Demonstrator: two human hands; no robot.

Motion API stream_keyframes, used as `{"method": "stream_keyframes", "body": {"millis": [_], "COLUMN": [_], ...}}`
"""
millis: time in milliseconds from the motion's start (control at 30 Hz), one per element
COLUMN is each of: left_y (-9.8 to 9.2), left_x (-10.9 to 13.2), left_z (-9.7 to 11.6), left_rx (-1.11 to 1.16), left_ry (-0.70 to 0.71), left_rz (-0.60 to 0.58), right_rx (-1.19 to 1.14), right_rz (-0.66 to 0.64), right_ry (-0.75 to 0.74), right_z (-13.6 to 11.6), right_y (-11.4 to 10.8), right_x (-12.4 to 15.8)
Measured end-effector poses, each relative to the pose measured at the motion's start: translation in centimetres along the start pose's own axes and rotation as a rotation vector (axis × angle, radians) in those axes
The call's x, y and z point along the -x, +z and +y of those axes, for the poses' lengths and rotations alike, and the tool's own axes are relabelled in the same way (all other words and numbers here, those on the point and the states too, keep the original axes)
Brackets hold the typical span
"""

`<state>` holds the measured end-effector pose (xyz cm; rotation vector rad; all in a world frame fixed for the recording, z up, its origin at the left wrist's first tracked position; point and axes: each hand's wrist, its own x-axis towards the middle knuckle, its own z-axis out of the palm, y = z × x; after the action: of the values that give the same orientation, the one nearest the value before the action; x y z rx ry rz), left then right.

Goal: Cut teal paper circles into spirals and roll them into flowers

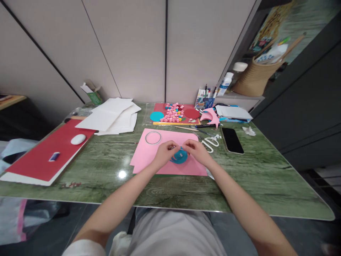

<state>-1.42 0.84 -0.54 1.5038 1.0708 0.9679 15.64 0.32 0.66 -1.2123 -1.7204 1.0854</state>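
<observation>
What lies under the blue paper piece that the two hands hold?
A pink sheet lies under the blue paper piece, on the green table. The left hand and right hand cover part of it; anything there is hidden.

A black phone is laid beside white scissors on the green worktop; a white mouse is set on a red sheet.

**A:** what colours you got going there?

**B:** my paper coil is teal and the sheet under it is pink. the tabletop is green wood-grain. red board with a white mouse by the left edge, black phone toward the right.
</observation>
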Motion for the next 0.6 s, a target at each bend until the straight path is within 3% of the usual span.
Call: {"method": "stream_keyframes", "body": {"millis": [267, 600], "left_y": [-0.14, -0.08], "left_x": [-0.04, 0.0], "left_z": [0.28, 0.29], "left_rx": [0.076, 0.079], "left_ry": [-0.009, -0.006], "left_rz": [-0.012, -0.008], "right_rx": [-0.203, -0.201], "right_rz": [-0.126, -0.109], "right_ry": [0.029, 0.02], "right_z": [-0.46, -0.52], "right_y": [-0.38, -0.2], "right_x": [0.01, 0.12]}}
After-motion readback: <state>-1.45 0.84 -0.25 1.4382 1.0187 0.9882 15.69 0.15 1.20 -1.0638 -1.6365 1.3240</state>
